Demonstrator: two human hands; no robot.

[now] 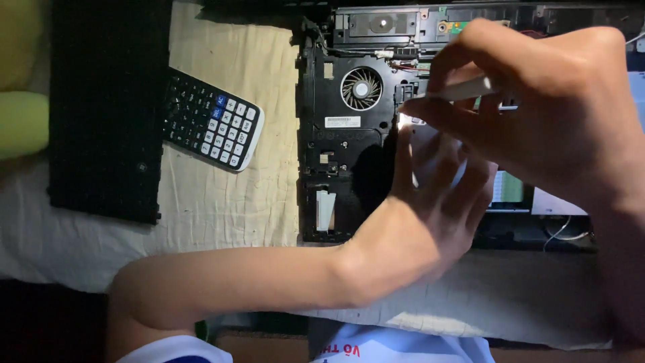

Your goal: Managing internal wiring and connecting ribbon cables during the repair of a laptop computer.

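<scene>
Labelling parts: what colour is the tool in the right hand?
White or pale grey; the slim tool shows in the head view, pinched by the right hand.

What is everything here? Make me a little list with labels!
Left hand: spread flat over the opened laptop
Right hand: grip on a pale tool, tip near the fan
Fan: round, uncovered, inside the laptop
Calculator: lies on the cloth, apart from the laptop
Keyboard panel: black, far left
Cloth: cream, under everything
</scene>
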